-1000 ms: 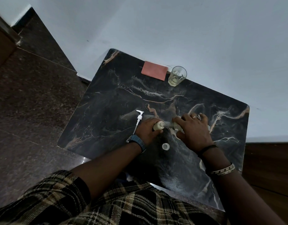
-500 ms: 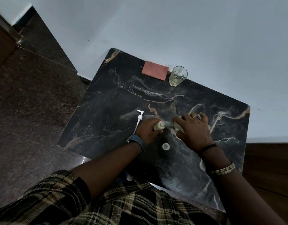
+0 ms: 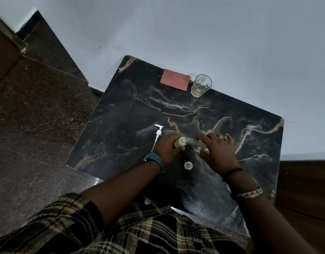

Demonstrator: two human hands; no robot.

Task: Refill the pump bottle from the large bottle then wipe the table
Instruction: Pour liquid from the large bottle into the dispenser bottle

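Observation:
On the dark marble table (image 3: pixel 132 110) my left hand (image 3: pixel 167 148) grips a small cream pump bottle (image 3: pixel 180 142). My right hand (image 3: pixel 216 153) holds the large bottle (image 3: pixel 201 143) tipped sideways, its neck meeting the small bottle's mouth. Most of the large bottle is hidden under my fingers. The white pump head (image 3: pixel 158 133) with its tube lies on the table left of my left hand. A small round cap (image 3: pixel 188 165) rests on the table just in front of my hands. A folded pink cloth (image 3: pixel 175 82) lies at the far edge.
A drinking glass (image 3: pixel 201 86) with a little pale liquid stands beside the pink cloth at the back edge. A white wall runs behind the table. Dark stone floor lies to the left, and wood panelling is at the right.

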